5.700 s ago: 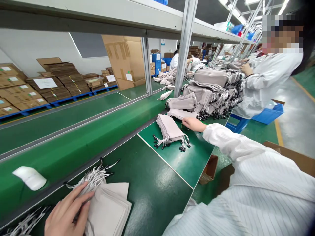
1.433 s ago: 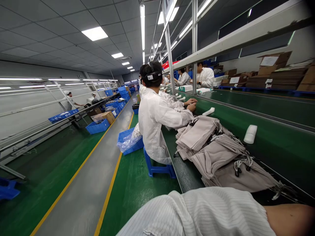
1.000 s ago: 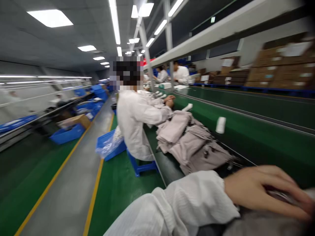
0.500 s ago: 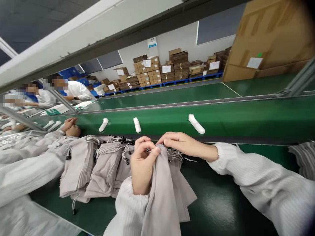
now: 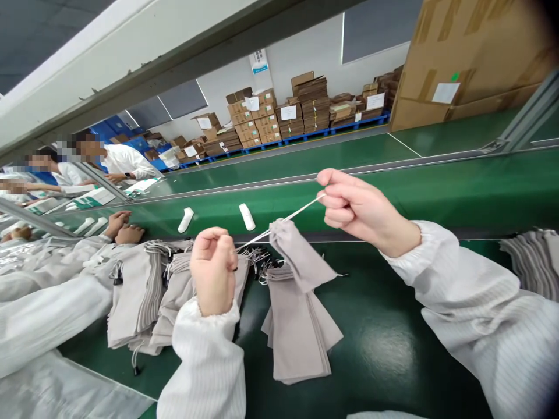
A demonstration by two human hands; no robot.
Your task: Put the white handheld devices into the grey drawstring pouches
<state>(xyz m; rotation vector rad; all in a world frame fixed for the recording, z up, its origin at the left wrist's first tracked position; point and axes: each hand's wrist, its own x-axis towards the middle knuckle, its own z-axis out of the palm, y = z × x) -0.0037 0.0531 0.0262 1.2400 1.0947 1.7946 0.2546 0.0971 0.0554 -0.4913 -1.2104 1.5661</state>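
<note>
Since the left hand [image 5: 213, 270] and right hand [image 5: 362, 209] have moved apart, there's now a thin white cord [image 5: 301, 208] stretched between them, with a small grey-beige fabric drawstring pouch [image 5: 299, 259] dangling off it. Left one's curled nearly into a fist on its end of the cord; right one has thumb and fingers pinched together on the other end, other fingers loosely bent. The pouch's neck is bunched up, so I'd say the drawing-tight bit is well along.

Half a second ago both hands were together at the top edge of a pouch hanging long in front of the left sleeve. Now it's up over the fanned stack of flat grey-beige pouches [image 5: 297, 331] on the dark green table [image 5: 384, 343], tilted; can't tell if it touches them.

Other difference: three curved white plastic pieces showed on the green belt [image 5: 458, 192] then. I only see the left piece [image 5: 186, 220] and the middle piece [image 5: 247, 216] now. Third could be behind the right hand, or gone, no idea.
</note>
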